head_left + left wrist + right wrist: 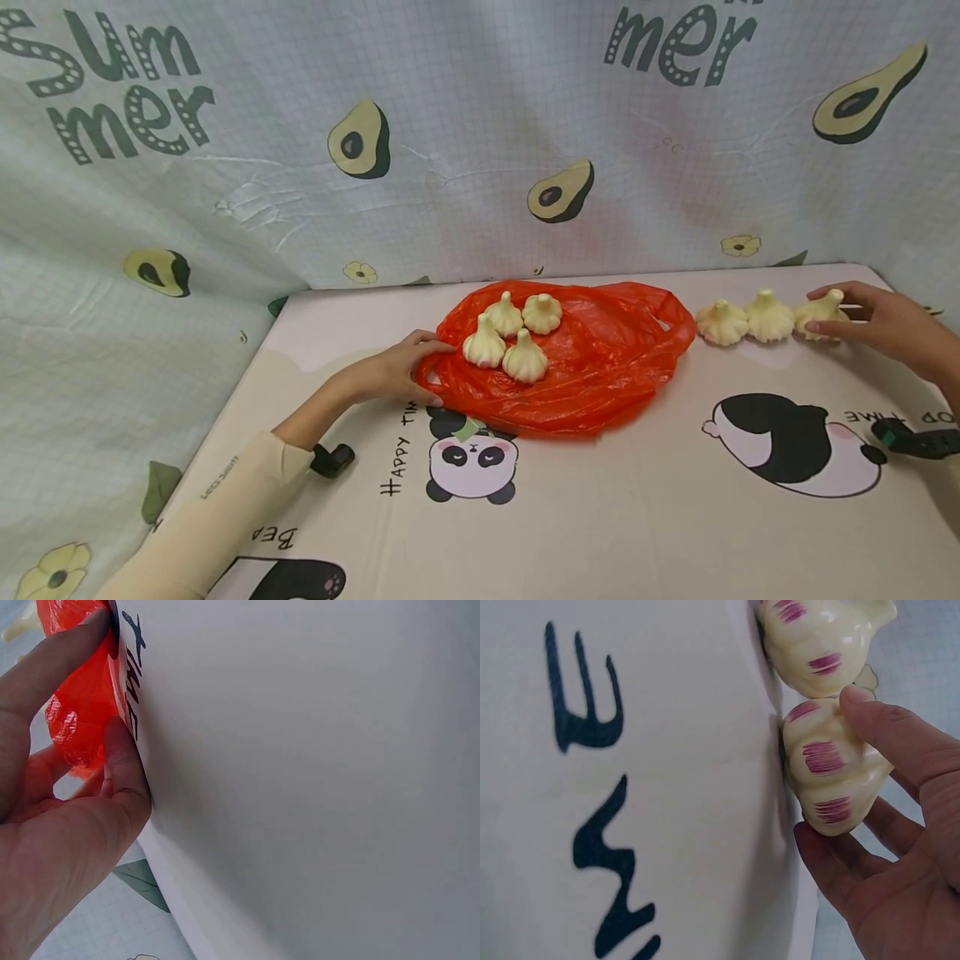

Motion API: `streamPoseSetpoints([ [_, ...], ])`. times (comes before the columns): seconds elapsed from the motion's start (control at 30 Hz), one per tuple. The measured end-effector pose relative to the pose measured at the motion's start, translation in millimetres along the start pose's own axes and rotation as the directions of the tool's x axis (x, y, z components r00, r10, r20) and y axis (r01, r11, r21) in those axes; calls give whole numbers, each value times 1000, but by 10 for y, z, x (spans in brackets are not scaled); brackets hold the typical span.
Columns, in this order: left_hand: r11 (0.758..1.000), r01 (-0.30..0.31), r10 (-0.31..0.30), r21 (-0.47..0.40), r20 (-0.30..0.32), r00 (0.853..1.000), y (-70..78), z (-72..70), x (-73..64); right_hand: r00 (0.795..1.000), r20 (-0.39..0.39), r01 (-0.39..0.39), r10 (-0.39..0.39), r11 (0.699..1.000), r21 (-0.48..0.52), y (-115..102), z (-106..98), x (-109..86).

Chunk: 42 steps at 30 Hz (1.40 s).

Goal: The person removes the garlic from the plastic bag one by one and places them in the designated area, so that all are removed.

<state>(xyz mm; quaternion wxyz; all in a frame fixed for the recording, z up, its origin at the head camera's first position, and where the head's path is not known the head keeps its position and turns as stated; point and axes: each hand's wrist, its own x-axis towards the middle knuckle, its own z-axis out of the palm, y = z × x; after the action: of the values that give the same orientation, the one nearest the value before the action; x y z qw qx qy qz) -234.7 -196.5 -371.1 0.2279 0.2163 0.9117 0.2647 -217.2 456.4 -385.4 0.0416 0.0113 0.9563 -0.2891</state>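
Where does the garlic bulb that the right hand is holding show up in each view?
Head: far right, about mid-height; the garlic bulb is in the right hand.
Left wrist: not in it.
Right wrist: right of centre, near mid-height, just below a second bulb.
Shared landmark: the pale tabletop with dark lettering, in all three views.

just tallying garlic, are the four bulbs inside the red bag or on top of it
On top: the four garlic bulbs look cream, with nothing red over them; the red bag lies beneath.

Fingers (816, 862) at right hold a garlic bulb (829, 761); another bulb (817, 645), upper right; dark letters (592, 736) on the table (697, 825), left.
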Motion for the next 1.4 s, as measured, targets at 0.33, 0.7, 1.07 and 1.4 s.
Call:
streamPoseSetpoints([
  [0.33,1000,-22,22,17,-5,1000,-5,8,1,1000,5,-8,8,1000,23,19,-40,-60],
  [0.7,1000,-7,7,23,-4,1000,-24,22,3,999,-11,46,-47,998,-31,-13,-112,-113],
  [1.07,1000,-9,9,16,-7,1000,-4,1,-10,994,-67,79,-83,996,-51,-173,-201,-167],
  [1.4,1000,-14,14,8,-9,1000,-23,7,-3,950,-162,252,-268,961,-114,-645,-147,-271],
])
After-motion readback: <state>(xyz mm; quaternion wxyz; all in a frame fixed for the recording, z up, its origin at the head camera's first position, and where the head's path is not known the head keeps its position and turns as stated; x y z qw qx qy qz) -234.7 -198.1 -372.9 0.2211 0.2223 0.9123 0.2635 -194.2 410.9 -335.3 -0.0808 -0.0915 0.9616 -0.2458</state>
